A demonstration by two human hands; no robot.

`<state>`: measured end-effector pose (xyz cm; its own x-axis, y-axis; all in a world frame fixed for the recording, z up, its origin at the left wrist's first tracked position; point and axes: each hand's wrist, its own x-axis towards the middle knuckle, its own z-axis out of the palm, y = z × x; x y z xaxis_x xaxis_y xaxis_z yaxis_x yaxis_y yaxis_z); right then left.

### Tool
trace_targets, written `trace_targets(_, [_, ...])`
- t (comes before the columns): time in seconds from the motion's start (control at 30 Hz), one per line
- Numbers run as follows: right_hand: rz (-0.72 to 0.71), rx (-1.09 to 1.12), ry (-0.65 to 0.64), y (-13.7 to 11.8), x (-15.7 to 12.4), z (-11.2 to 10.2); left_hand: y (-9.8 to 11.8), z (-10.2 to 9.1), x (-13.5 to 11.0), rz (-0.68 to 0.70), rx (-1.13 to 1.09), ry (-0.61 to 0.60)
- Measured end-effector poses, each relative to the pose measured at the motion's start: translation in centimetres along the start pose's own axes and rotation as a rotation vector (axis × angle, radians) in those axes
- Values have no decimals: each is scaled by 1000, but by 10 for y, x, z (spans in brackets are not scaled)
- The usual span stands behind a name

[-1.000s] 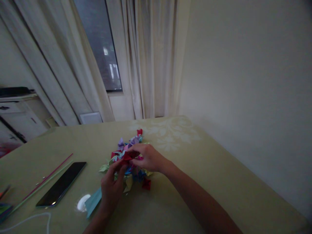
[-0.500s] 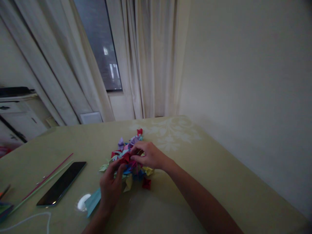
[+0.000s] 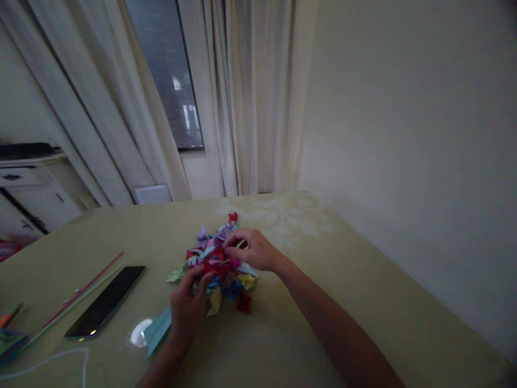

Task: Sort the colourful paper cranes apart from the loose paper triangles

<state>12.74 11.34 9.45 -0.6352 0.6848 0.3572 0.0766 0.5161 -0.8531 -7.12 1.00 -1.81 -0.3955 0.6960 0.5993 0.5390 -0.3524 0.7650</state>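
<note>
A heap of small folded paper pieces [image 3: 220, 258] in red, blue, purple, yellow and green lies in the middle of a pale green table [image 3: 323, 280]. My left hand [image 3: 186, 310] reaches into the near side of the heap, fingertips curled onto a red piece [image 3: 208, 268]. My right hand [image 3: 252, 250] rests on the far right of the heap, fingers pinched around something thin among the papers. A single red folded piece [image 3: 243, 303] lies just in front of the heap, and a light blue paper sheet [image 3: 155, 331] sits beside my left wrist.
A black phone [image 3: 105, 302] lies to the left, with pink and green straws [image 3: 81, 293] beyond it. A white cable [image 3: 48, 361] and a round white spot [image 3: 139, 333] are near the front left. Curtains, a window and a wall stand behind the table.
My right hand has moved slightly away, to the far right of the heap. My left hand stays at the near side, fingers shifting on the red piece.
</note>
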Motion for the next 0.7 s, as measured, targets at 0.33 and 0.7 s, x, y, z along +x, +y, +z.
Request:
trace_targets(0.33, [80, 165, -211, 26, 2, -4, 9, -1, 3, 112, -71, -72])
trace_targets(0.7, [154, 292, -241, 30, 2, -3, 9, 0, 2, 103, -118, -58])
